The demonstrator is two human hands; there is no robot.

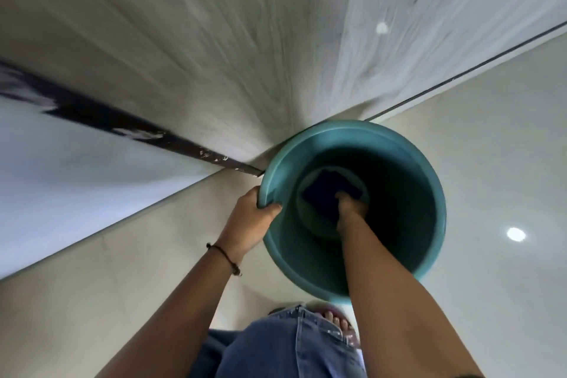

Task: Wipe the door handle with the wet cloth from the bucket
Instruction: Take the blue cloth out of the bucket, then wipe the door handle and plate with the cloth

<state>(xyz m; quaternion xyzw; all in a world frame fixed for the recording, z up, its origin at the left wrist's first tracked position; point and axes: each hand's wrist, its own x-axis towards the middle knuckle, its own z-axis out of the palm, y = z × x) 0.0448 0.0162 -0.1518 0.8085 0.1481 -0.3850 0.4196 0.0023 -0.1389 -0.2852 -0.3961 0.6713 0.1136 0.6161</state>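
A teal plastic bucket [399, 255] stands on the pale floor against the foot of a light wooden door [214, 55]. At its bottom lies a dark blue cloth [322, 187]. My right hand [349, 209] reaches deep inside the bucket, fingers down on the near edge of the cloth. My left hand [248, 221] grips the bucket's left rim, thumb inside the wall. The door handle is out of view.
A dark strip [122, 123] runs along the wall's base at the left, ending beside the bucket. Glossy floor tiles [491, 163] spread to the right. My jeans-clad leg [291, 347] and a sandalled foot [337, 322] are just below the bucket.
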